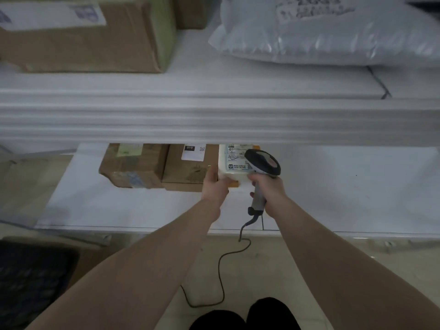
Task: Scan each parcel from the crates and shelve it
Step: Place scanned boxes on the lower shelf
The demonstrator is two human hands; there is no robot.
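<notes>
In the head view, the left hand point(215, 184) gripped a pale parcel point(234, 166) at its near corner, on the lower shelf point(333, 186), touching a brown box point(190, 167). The right hand point(267, 186) was closed round the handle of the scanner point(263, 164), whose head was over the parcel's label. Two boxes already stood shelved there; the crates were not clearly in view, so the remaining parcels could not be judged.

two boxes point(133, 164) point(190, 165) are sitting on the lower shelf point(333, 186), left of the parcel point(234, 164); a bag point(321, 32) is lying on the upper shelf point(214, 75).
</notes>
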